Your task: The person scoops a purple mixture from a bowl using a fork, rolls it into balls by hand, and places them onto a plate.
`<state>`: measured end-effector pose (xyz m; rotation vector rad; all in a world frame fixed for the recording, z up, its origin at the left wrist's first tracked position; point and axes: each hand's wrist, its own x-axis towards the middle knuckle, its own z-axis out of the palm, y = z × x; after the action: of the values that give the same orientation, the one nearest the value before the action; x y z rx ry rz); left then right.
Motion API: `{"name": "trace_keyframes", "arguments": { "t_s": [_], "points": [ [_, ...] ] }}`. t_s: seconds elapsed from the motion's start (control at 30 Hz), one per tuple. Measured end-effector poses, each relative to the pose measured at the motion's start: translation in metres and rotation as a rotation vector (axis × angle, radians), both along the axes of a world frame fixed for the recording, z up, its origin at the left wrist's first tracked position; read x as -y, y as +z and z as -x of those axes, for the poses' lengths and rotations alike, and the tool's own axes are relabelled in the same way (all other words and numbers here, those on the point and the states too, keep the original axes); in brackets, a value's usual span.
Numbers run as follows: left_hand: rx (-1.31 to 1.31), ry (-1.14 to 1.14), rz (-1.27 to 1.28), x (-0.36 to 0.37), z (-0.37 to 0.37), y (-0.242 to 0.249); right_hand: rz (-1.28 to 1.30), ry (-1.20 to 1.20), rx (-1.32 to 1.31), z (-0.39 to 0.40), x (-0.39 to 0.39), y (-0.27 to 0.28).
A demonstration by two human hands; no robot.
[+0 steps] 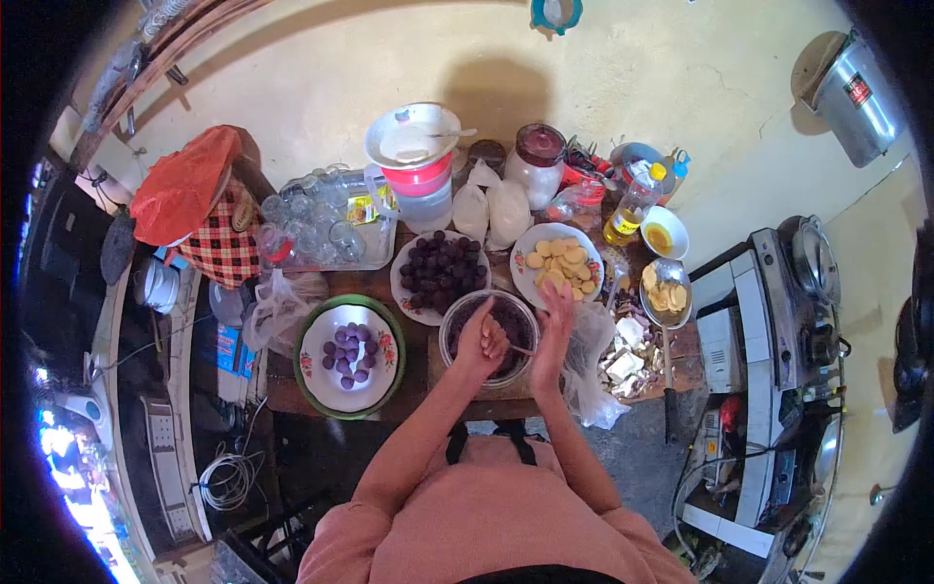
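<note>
My left hand (481, 343) is over a clear bowl (446, 336) of dark purple mash, its fingers curled in toward the palm. Whatever those fingers may hold is hidden. Close beside it, my right hand (553, 339) is held flat and upright, fingers stretched out, over the bowl's right rim. A spoon handle (522, 350) shows in the bowl between the hands. To the left, several purple balls (350, 343) lie in a floral white bowl (316, 384) set in a green-rimmed basin (313, 401). Behind the mash are a plate of darker purple balls (440, 274) and one of yellow pieces (562, 265).
A tray of glass jars (316, 214) stands at the back left, beside a water jug (426, 206). Bags of white powder (506, 212) and an oil bottle (628, 216) are at the back. Peelings (632, 360) and a strainer (665, 290) lie right. A stove (793, 292) stands farther right.
</note>
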<state>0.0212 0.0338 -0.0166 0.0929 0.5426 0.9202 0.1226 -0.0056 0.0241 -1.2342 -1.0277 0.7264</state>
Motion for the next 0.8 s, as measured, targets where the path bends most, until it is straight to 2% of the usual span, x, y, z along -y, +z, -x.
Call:
{"name": "trace_keyframes", "arguments": {
  "t_s": [0.03,0.07,0.13,0.17,0.23,0.27,0.33,0.37,0.4,0.43,0.5,0.57,0.6,0.7,0.73,0.8],
  "points": [
    [0.014,0.021,-0.092,-0.002,0.004,-0.006,0.087,0.038,-0.185,-0.001,-0.002,-0.001],
    [0.123,-0.067,-0.219,-0.005,0.015,-0.012,0.169,0.116,-0.398,-0.002,-0.003,-0.004],
    [-0.026,0.098,-0.252,0.002,0.004,0.018,0.333,0.275,-0.829,-0.002,-0.004,-0.01],
    [-0.101,0.18,-0.268,0.006,-0.005,0.029,0.381,0.366,-0.895,0.0,-0.007,-0.015],
    [-0.976,0.037,-0.665,0.018,-0.021,0.024,0.477,0.552,-1.02,0.012,-0.014,-0.015],
    [-1.418,-0.044,-0.85,0.021,-0.025,0.021,0.47,0.35,-0.939,0.031,-0.009,-0.012],
    [-1.892,0.096,-1.19,0.022,-0.017,0.037,0.129,0.456,-0.706,0.045,-0.014,-0.028],
    [-2.128,0.177,-1.356,0.023,-0.01,0.047,0.057,0.45,-0.578,0.044,-0.021,-0.057],
    [-2.071,0.249,-1.349,0.023,-0.005,0.056,-0.015,0.431,-0.454,0.043,-0.027,-0.087],
    [-2.01,0.317,-1.345,0.022,0.0,0.065,0.004,0.352,-0.324,0.035,-0.041,-0.148],
    [-1.856,0.438,-1.305,0.022,0.008,0.075,0.144,0.394,-0.561,0.016,-0.038,-0.153],
    [-1.677,0.558,-1.235,0.02,0.017,0.08,0.376,0.63,-1.297,-0.001,-0.027,-0.06],
    [-1.628,0.562,-1.2,0.02,0.019,0.077,0.423,0.371,-1.255,0.006,-0.031,-0.056],
    [-1.289,0.479,-0.875,0.019,0.012,0.055,0.355,0.168,-1.185,0.009,-0.033,-0.056],
    [-1.172,0.446,-0.734,0.014,0.008,0.022,0.374,0.127,-0.96,0.011,-0.032,-0.049],
    [-0.664,0.179,-0.287,0.007,0.008,0.004,0.405,0.047,-0.506,0.017,-0.024,-0.032]
  ]
}}
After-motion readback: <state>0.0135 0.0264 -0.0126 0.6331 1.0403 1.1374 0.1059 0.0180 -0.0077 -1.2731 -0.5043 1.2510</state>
